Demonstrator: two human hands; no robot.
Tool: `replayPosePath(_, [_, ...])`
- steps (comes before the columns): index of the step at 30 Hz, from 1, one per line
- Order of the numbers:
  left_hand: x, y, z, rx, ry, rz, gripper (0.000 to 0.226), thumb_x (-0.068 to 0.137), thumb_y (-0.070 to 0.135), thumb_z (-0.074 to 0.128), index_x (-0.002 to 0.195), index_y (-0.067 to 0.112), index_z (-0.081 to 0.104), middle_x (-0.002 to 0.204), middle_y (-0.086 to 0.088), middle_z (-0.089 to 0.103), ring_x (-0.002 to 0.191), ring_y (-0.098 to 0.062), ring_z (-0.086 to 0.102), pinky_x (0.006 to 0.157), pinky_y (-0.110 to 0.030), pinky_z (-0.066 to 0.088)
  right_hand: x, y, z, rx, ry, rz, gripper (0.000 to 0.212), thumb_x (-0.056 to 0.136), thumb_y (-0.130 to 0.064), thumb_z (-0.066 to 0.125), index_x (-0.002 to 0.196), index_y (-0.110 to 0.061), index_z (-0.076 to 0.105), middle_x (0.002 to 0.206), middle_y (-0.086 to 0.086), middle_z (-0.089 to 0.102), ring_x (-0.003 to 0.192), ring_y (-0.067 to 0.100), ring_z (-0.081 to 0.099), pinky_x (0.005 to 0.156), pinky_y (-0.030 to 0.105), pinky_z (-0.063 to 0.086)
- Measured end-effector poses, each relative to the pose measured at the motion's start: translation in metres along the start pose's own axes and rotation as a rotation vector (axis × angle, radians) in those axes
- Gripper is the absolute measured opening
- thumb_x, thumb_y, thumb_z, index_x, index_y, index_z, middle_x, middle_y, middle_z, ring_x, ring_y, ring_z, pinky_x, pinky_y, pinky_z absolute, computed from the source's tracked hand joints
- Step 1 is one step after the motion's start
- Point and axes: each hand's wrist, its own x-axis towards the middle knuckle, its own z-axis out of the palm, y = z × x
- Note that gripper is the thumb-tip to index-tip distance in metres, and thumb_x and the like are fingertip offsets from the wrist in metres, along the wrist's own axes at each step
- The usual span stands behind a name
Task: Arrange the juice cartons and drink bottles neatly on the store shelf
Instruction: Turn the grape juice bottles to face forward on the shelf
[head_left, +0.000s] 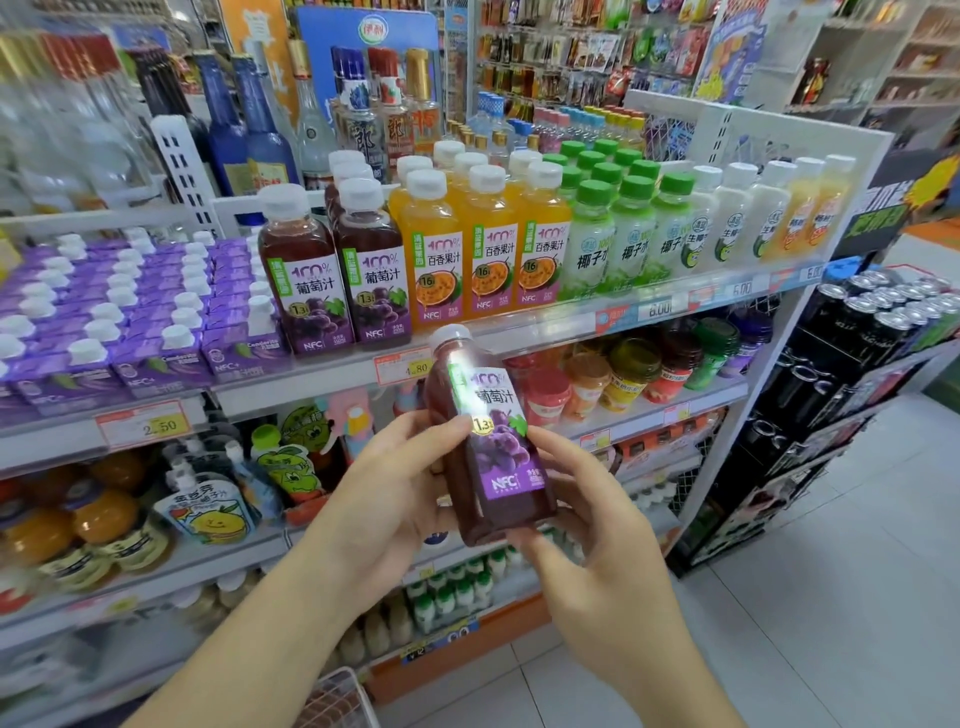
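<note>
While both hands hold one grape bottle in front of the shelf, the step in hand looks like checking or turning it before it goes into its row. The left hand grips it from the left, thumb tip on the label; the right hand cradles the base and right side, its fingers curled round the bottle. The bottle is tilted, cap toward the shelf, label facing the camera, well below the top shelf's lip.

Two grape rows stand on that shelf, between the purple cartons on the left and the orange bottles on the right. The left row has only one bottle showing, with room behind it, so I judge that is where this one belongs.

The next move calls for lifting the bottle over the clear front rail, standing it upright and turning the label forward. Room is tight: cartons touch the row's left side, and neighbouring caps stand close. Open aisle floor lies to the right, giving the arms free room.
</note>
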Motion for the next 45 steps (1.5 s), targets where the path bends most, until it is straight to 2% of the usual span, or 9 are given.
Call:
replayPosePath(5, [0.001, 0.006, 0.006, 0.088, 0.018, -0.026, 0.032, 0.102, 0.036, 0.060, 0.124, 0.017, 0.076, 0.114, -0.016, 0.079, 0.095, -0.031, 0.076, 0.072, -0.048, 0.065, 0.005, 0.000, -0.006, -0.039, 0.020, -0.056, 0.076, 0.089, 0.009, 0.075, 0.146, -0.039, 0.057, 0.136, -0.021, 0.058, 0.126, 0.015, 0.063, 0.093, 0.029, 0.060])
replayPosePath(11, [0.002, 0.018, 0.010, 0.151, 0.054, -0.070, 0.038, 0.101, 0.041, 0.062, 0.114, 0.008, 0.078, 0.109, -0.021, 0.079, 0.106, -0.044, 0.075, 0.097, -0.054, 0.059, 0.003, -0.011, -0.008, 0.063, 0.116, -0.091, 0.044, 0.104, -0.028, 0.063, 0.145, -0.043, 0.060, 0.136, -0.017, 0.064, 0.126, 0.019, 0.065, 0.099, 0.037, 0.058])
replayPosePath(15, [0.003, 0.012, 0.015, 0.100, 0.102, -0.129, 0.043, 0.099, 0.046, 0.064, 0.114, 0.009, 0.079, 0.108, -0.022, 0.079, 0.102, -0.040, 0.077, 0.079, -0.042, 0.066, 0.005, -0.015, -0.008, 0.109, 0.128, -0.057, 0.040, 0.106, -0.041, 0.053, 0.145, -0.048, 0.059, 0.133, -0.013, 0.065, 0.121, 0.021, 0.067, 0.100, 0.042, 0.058])
replayPosePath(19, [0.002, 0.010, 0.015, 0.044, 0.114, -0.167, 0.041, 0.098, 0.047, 0.065, 0.112, 0.011, 0.080, 0.105, -0.020, 0.080, 0.104, -0.040, 0.076, 0.071, -0.036, 0.065, 0.006, -0.017, -0.010, 0.136, 0.103, -0.045, 0.039, 0.108, -0.035, 0.052, 0.144, -0.046, 0.060, 0.127, -0.011, 0.066, 0.113, 0.020, 0.068, 0.093, 0.036, 0.060])
replayPosePath(28, [-0.002, 0.014, -0.010, 0.023, 0.042, -0.144, 0.039, 0.095, 0.038, 0.066, 0.122, 0.011, 0.077, 0.117, -0.026, 0.076, 0.101, -0.040, 0.072, 0.091, -0.052, 0.061, 0.009, -0.020, -0.011, 0.269, -0.047, 0.008, 0.041, 0.099, -0.019, 0.057, 0.136, -0.032, 0.068, 0.124, 0.009, 0.072, 0.112, 0.024, 0.072, 0.091, 0.030, 0.058])
replayPosePath(34, [-0.009, 0.024, -0.041, -0.027, 0.029, 0.006, 0.056, 0.087, 0.019, 0.078, 0.140, 0.017, 0.059, 0.123, -0.024, 0.074, 0.096, -0.038, 0.074, 0.070, -0.046, 0.065, 0.022, -0.028, 0.000, 0.308, -0.158, 0.116, 0.051, 0.090, -0.022, 0.060, 0.141, -0.026, 0.057, 0.120, -0.024, 0.071, 0.106, 0.000, 0.070, 0.085, 0.012, 0.053])
replayPosePath(38, [-0.015, 0.041, -0.063, 0.010, 0.075, 0.130, 0.068, 0.081, 0.013, 0.079, 0.140, 0.028, 0.051, 0.120, -0.019, 0.076, 0.098, -0.045, 0.076, 0.073, -0.054, 0.064, 0.040, -0.035, 0.027, 0.212, -0.235, 0.131, 0.044, 0.094, -0.029, 0.071, 0.137, -0.031, 0.063, 0.128, -0.015, 0.072, 0.114, 0.010, 0.071, 0.091, 0.027, 0.058])
replayPosePath(41, [-0.020, 0.061, -0.077, 0.087, 0.164, 0.215, 0.061, 0.077, 0.026, 0.085, 0.131, 0.030, 0.056, 0.108, -0.017, 0.080, 0.092, -0.043, 0.077, 0.073, -0.056, 0.064, 0.054, -0.041, 0.052, 0.147, -0.239, 0.085, 0.040, 0.098, -0.011, 0.076, 0.131, -0.032, 0.065, 0.123, -0.014, 0.074, 0.111, 0.015, 0.073, 0.094, 0.039, 0.061])
replayPosePath(45, [-0.022, 0.099, -0.106, 0.208, 0.206, 0.318, 0.055, 0.073, 0.036, 0.080, 0.125, 0.028, 0.065, 0.108, -0.010, 0.081, 0.095, -0.034, 0.079, 0.076, -0.050, 0.063, 0.082, -0.054, 0.086, 0.110, -0.267, 0.016, 0.046, 0.098, -0.003, 0.073, 0.135, -0.030, 0.065, 0.125, -0.015, 0.073, 0.120, 0.012, 0.070, 0.099, 0.035, 0.059])
